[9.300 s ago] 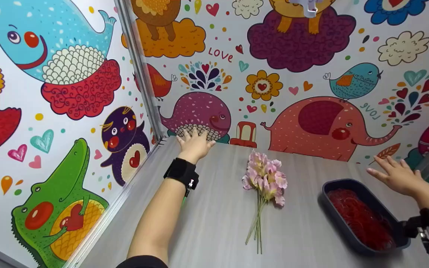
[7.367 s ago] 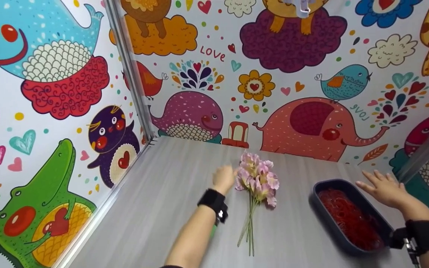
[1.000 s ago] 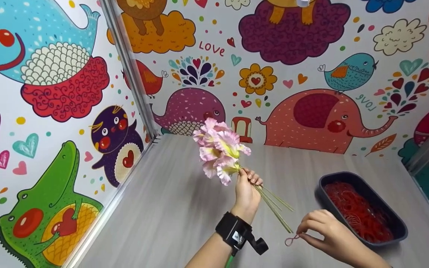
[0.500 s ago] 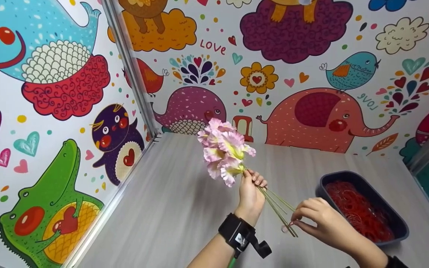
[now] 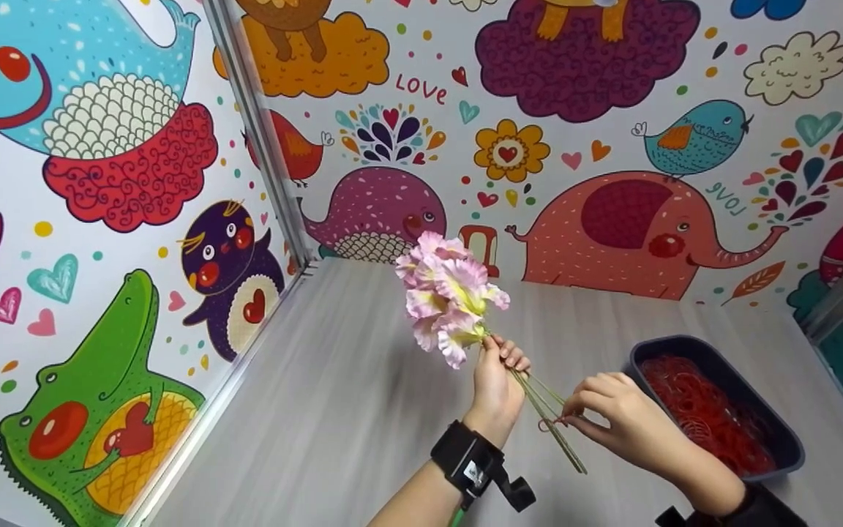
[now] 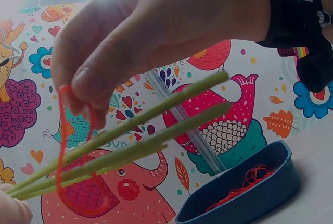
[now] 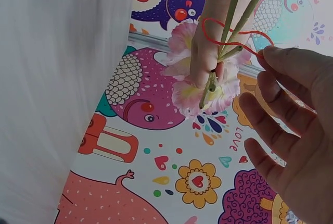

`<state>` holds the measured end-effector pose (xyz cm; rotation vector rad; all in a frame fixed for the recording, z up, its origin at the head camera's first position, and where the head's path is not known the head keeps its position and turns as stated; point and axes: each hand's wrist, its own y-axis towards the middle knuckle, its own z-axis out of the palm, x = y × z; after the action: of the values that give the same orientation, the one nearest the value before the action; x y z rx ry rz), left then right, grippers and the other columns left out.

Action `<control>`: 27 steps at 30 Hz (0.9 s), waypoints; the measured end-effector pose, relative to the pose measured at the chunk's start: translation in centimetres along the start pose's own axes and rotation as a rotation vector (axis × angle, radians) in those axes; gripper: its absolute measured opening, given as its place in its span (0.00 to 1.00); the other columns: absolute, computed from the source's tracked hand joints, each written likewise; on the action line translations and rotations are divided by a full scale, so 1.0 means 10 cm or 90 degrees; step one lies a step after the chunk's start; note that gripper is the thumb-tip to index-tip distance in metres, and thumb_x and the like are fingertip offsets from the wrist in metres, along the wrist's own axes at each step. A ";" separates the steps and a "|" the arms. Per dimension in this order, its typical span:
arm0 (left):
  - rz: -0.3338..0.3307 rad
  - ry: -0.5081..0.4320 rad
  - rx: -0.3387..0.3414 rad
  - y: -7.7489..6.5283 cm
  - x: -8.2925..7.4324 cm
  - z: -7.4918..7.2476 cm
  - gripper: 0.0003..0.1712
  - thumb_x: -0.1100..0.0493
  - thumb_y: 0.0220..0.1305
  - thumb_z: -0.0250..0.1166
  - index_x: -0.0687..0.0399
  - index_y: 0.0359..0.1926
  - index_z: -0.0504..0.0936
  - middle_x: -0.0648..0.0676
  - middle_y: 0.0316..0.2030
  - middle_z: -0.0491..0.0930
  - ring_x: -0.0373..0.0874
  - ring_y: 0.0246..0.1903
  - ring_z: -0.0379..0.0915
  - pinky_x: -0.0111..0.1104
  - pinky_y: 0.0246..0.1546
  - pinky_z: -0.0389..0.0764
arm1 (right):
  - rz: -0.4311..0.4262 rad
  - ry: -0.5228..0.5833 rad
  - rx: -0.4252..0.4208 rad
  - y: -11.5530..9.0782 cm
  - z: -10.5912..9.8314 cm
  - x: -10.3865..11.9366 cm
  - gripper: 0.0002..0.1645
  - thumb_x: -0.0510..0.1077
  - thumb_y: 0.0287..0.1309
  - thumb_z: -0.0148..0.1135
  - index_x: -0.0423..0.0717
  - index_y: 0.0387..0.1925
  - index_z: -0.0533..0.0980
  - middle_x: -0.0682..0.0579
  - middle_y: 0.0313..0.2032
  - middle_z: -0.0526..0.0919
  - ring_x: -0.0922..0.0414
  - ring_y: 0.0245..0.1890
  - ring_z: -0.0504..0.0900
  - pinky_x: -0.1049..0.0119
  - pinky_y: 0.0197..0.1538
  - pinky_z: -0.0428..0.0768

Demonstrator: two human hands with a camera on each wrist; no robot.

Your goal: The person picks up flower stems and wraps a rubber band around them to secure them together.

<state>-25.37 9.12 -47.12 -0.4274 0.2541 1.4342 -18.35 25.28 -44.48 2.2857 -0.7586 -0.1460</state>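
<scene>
the red band (image 6: 62, 135) now sits higher up the stems (image 6: 140, 144), seemingly looped round some.

Left wristband (image 5: 459, 455): black, pale patch (image 5: 474, 473); we note green cable (image 5: 456, 519).
Right wristband (image 6: 289, 10): black; we record silvery fitting (image 6: 324, 19).

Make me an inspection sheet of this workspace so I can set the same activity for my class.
Surface: pale grey wood-grain tabletop.
Job's things: pink flowers on green stems; one red band at the stems, full encirclement unclear; dark blue tray holding a pile of red bands.
Clutter: nothing seen.
Hands: left hand grips the stems; right hand pinches the single band.
Cables: green cable below the left wrist's black strap.
Surroundings: cartoon-printed walls, metal corner post.
</scene>
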 end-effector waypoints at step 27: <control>-0.025 0.079 0.060 -0.14 0.17 0.02 0.17 0.54 0.79 0.31 0.49 0.33 0.62 0.44 0.23 0.58 0.34 0.22 0.54 0.24 0.29 0.60 | -0.053 -0.124 -0.038 0.52 0.06 -0.24 0.20 0.35 0.29 0.79 0.50 0.24 0.76 0.58 0.25 0.78 0.58 0.29 0.76 0.56 0.39 0.74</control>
<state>-23.81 10.61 -47.43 -0.4431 0.4096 1.3536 -23.05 23.27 -41.76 2.2686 -0.7464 -0.4297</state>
